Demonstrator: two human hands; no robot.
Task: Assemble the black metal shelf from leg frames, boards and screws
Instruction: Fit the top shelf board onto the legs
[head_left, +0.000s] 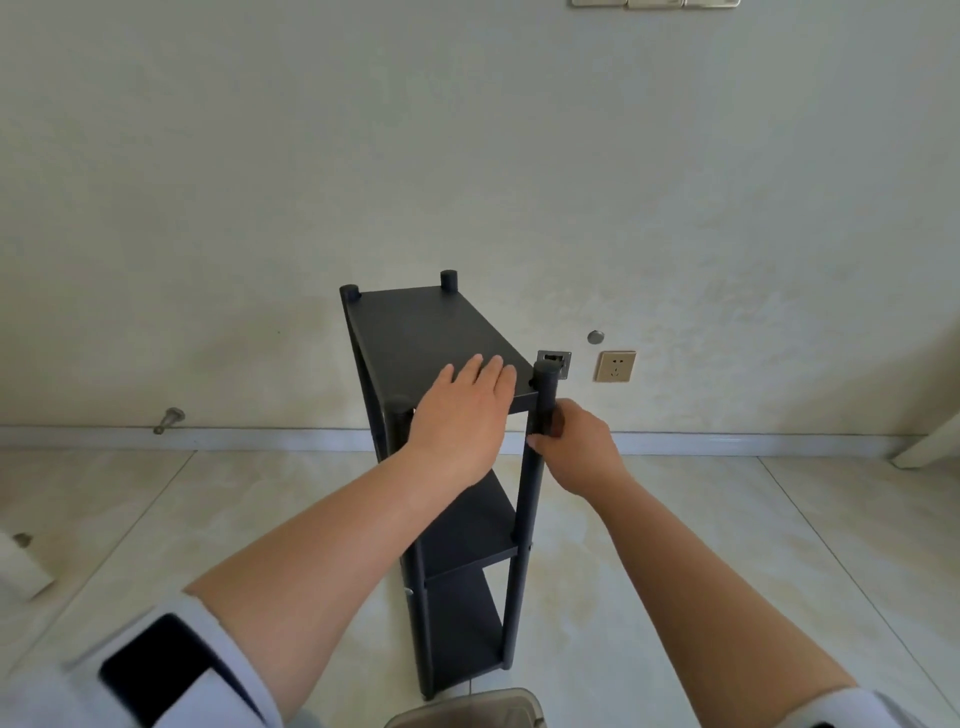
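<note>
The black shelf (447, 467) stands upright on the tiled floor (675, 545) near the wall (467, 156), its three boards fixed between four round legs. All three boards are bare. At the bottom edge of the view the rim of a grey bin (467, 709) shows just in front of the shelf's foot; its inside cannot be seen. The left hand (460, 410) lies palm down on the near end of the top board (426, 338), fingers (488, 371) straight and close together, pointing toward the wall. The right hand (576, 447) grips the near right leg (543, 415) just below the top board, its fingers curled round the tube and the thumb on the near side. A socket (615, 365) and a small metal plate (555, 361) sit low on the wall behind that leg. A door stop (169, 420) juts from the skirting at left.
</note>
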